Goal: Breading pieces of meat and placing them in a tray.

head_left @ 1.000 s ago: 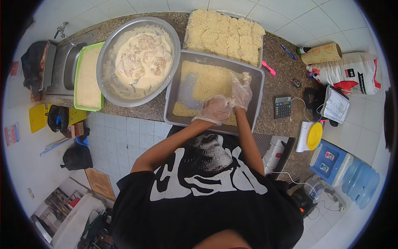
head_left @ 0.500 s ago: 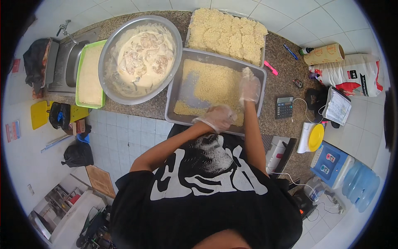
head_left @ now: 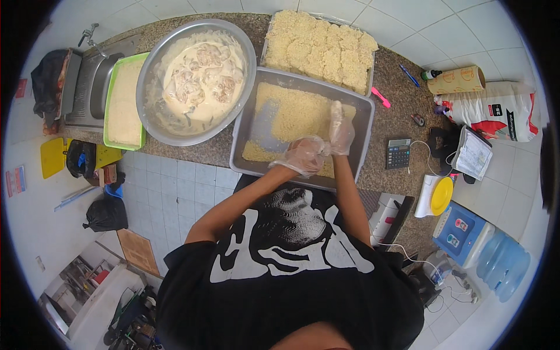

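Observation:
A grey plastic tub (head_left: 239, 144) of pale breadcrumbs (head_left: 296, 116) sits in front of me on the counter. Both of my hands wear clear plastic gloves and are close together over its near right part. My left hand (head_left: 306, 154) is curled with the knuckles up; whatever is under its fingers is hidden. Beside it, my right hand (head_left: 341, 133) is turned on edge, fingers stretched away from me and coated with crumbs. Left of the tub stands a large metal bowl (head_left: 153, 119) of chicken pieces (head_left: 207, 73) in creamy batter. Behind the tub, a tray holds crumb-coated pieces (head_left: 321, 49).
A green-rimmed tray (head_left: 107, 125) of fine pale crumbs lies between the bowl and the sink (head_left: 99, 81). To the right are a pink-handled tool (head_left: 381, 97), a blue pen (head_left: 409, 75), a calculator (head_left: 398, 153) and a yellow plate (head_left: 441, 196). A water dispenser (head_left: 464, 233) stands at lower right.
My right hand has moved left and toward me, from the tub's right side to next to my left hand. My left hand has shifted slightly left and farther into the tub.

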The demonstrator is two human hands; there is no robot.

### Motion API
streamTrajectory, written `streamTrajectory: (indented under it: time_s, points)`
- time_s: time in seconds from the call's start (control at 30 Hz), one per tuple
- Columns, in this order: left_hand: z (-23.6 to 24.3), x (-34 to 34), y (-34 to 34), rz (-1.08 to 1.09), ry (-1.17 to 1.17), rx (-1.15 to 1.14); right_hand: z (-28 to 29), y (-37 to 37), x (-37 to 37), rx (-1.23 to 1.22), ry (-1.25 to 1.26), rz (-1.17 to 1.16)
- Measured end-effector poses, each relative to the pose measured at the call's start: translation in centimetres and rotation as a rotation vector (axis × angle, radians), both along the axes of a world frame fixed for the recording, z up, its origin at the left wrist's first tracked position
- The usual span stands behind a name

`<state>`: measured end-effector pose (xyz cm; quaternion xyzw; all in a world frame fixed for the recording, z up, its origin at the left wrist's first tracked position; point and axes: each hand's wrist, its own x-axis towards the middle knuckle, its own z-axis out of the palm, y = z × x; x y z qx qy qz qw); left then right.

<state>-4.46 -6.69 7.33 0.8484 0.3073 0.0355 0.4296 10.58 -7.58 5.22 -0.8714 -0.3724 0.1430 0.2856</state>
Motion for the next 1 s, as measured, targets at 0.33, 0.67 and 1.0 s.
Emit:
streamTrajectory:
  time_s: [0.33, 0.67, 1.0]
  points:
    - [5.5, -4.8, 4.2, 0.044, 0.193, -0.223, -3.8, 3.1, -1.4, 0.122, -0.392, 0.608]
    - [5.3, -7.6, 5.2, 0.308, 0.037, -0.159, -3.1, 4.5, 1.5, -0.335, -0.387, 0.924]
    - [4.0, -9.6, 4.1, 0.397, 0.116, -0.166, -0.3, -0.9, 4.5, -0.341, -0.209, 1.046]
